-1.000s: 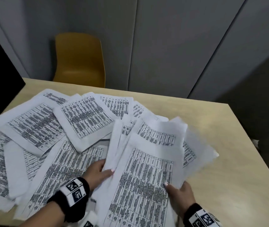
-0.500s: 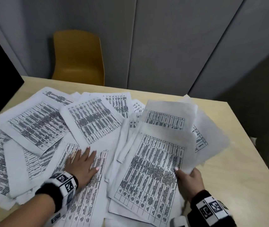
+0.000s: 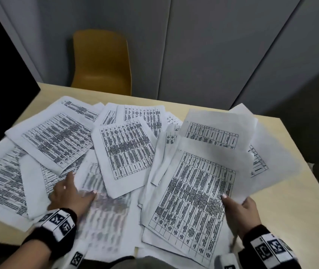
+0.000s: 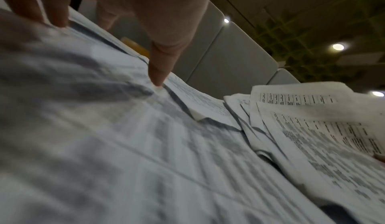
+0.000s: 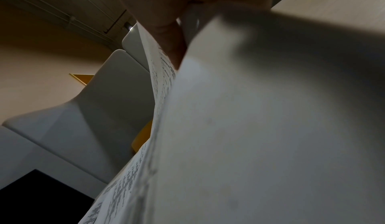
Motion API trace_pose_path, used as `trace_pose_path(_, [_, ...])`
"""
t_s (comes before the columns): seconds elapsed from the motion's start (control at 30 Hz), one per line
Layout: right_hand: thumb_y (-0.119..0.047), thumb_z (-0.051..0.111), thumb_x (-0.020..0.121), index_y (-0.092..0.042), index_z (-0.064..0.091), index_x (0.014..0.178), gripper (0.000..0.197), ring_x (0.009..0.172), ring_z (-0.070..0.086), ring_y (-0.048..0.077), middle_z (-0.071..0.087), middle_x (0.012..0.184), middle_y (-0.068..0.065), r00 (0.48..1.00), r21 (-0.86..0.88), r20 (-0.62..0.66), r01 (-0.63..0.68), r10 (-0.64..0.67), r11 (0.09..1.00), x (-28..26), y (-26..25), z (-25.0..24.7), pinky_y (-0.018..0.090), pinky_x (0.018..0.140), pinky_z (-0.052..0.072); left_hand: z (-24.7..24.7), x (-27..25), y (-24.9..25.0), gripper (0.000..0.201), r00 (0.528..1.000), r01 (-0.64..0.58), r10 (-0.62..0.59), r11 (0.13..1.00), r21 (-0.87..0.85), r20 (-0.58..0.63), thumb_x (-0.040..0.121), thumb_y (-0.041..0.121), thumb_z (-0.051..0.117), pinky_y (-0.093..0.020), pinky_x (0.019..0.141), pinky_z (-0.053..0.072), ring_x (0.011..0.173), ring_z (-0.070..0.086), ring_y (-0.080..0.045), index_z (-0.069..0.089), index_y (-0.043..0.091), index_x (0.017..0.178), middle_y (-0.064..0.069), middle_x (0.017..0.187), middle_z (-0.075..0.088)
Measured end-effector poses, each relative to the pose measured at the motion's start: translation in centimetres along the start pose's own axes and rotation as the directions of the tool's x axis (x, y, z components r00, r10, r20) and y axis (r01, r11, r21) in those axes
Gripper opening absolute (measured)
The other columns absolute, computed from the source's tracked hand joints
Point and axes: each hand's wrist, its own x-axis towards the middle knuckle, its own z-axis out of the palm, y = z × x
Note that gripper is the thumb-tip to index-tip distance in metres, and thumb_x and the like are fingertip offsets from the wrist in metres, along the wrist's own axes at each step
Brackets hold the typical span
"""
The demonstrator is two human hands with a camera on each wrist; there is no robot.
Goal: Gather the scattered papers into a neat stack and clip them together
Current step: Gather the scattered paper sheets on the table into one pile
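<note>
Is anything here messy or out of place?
Yes. The printed papers lie fanned at odd angles, overlapping across the table. The right hand pinches a loose bundle; the left hand presses a sheet flat.

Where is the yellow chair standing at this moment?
In the head view the yellow chair stands behind the far edge of the table, left of centre, against the grey wall panels.

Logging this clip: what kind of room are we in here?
Probably an office or meeting room: a light wooden table strewn with printed table sheets, a mustard-yellow plastic chair behind it, grey wall panels, and a grid ceiling with recessed lights.
</note>
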Motion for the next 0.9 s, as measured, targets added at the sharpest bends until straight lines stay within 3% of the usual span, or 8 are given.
trace_pose_path(0.1, [0.000,0.059,0.085,-0.005,0.046,0.076,0.017,0.053,0.039,0.016,0.047,0.062,0.006,1.000,0.006,-0.011,-0.012,0.012,1.000,1.4,1.7,0.1,0.018,0.038,0.036,-0.2,0.2,1.2,0.096,0.998,-0.022,0.032,0.984,-0.175,0.057,0.069,0.013,0.077,-0.046,0.100,0.040,0.116,0.046,-0.040,0.019,0.025,0.145,-0.021,0.137,0.033])
trace_pose_path(0.17, [-0.004,0.062,0.085,0.004,0.047,0.095,0.020,0.059,0.042,0.018,0.051,0.078,0.014,0.998,0.034,-0.003,-0.066,0.066,0.997,2.6,3.6,0.3,0.018,0.044,0.038,-0.1,0.7,1.7,0.076,0.997,-0.032,0.048,0.965,-0.261,0.057,0.074,0.003,0.070,-0.039,0.087,0.048,0.097,0.057,-0.034,0.033,0.017,0.139,-0.019,0.127,0.051])
trace_pose_path(0.27, [-0.008,0.064,0.083,0.003,0.044,0.108,0.033,0.059,0.045,0.017,0.049,0.089,0.014,0.990,0.055,0.021,-0.139,0.138,0.989,3.5,5.1,0.6,0.018,0.046,0.041,-0.3,1.2,3.0,0.038,0.995,0.055,-0.017,0.907,-0.417,0.095,0.083,0.022,0.064,-0.040,0.091,0.046,0.097,0.058,-0.030,0.055,0.010,0.118,-0.011,0.113,0.063])
trace_pose_path(0.37, [-0.022,0.068,0.080,-0.014,0.036,0.093,0.036,0.050,0.040,0.014,0.041,0.072,0.004,0.985,-0.030,0.027,-0.171,0.172,0.985,4.0,6.0,0.6,0.017,0.036,0.036,-0.6,1.1,4.8,0.049,0.985,0.123,-0.045,0.866,-0.485,0.169,0.082,0.050,0.059,-0.037,0.085,0.044,0.098,0.058,-0.032,0.059,0.004,0.101,-0.012,0.101,0.062])
trace_pose_path(0.53, [-0.024,0.069,0.079,-0.015,0.037,0.094,0.036,0.030,0.043,0.003,0.039,0.066,0.004,0.966,-0.069,0.078,-0.243,0.248,0.968,4.0,6.8,0.8,0.013,0.029,0.031,0.2,1.3,6.7,0.036,0.983,-0.035,0.099,0.927,-0.373,0.153,0.080,0.006,0.067,-0.034,0.091,0.043,0.099,0.057,-0.026,0.056,0.006,0.115,-0.014,0.122,0.062])
trace_pose_path(0.73, [-0.025,0.072,0.075,-0.006,0.037,0.095,0.045,0.049,0.037,0.012,0.041,0.064,0.002,0.952,-0.021,0.103,-0.288,0.288,0.957,3.4,5.8,0.3,0.014,0.035,0.034,-0.4,0.4,5.6,0.045,0.952,0.020,0.157,0.825,-0.564,0.263,0.085,-0.010,0.051,-0.040,0.094,0.039,0.103,0.053,-0.024,0.051,0.004,0.127,-0.011,0.122,0.058])
trace_pose_path(0.83, [-0.063,0.077,0.039,-0.010,0.039,0.103,0.091,0.059,0.041,0.013,0.045,0.078,0.002,0.948,-0.103,0.116,-0.285,0.296,0.953,3.1,6.0,0.5,0.021,0.056,0.041,-0.4,0.0,5.4,0.041,0.923,0.081,0.140,0.839,-0.538,0.358,0.085,-0.010,0.050,-0.041,0.091,0.040,0.101,0.054,-0.026,0.051,0.001,0.124,-0.017,0.125,0.058])
trace_pose_path(0.9, [-0.062,0.078,0.042,-0.006,0.037,0.127,0.109,0.086,0.056,0.026,0.055,0.114,0.016,0.941,-0.140,0.128,-0.297,0.314,0.945,2.8,5.9,0.9,0.036,0.078,0.050,-0.1,-0.3,5.9,0.044,0.887,0.113,0.158,0.837,-0.536,0.434,0.085,-0.012,0.048,-0.042,0.095,0.040,0.101,0.054,-0.025,0.049,0.001,0.127,-0.016,0.126,0.057])
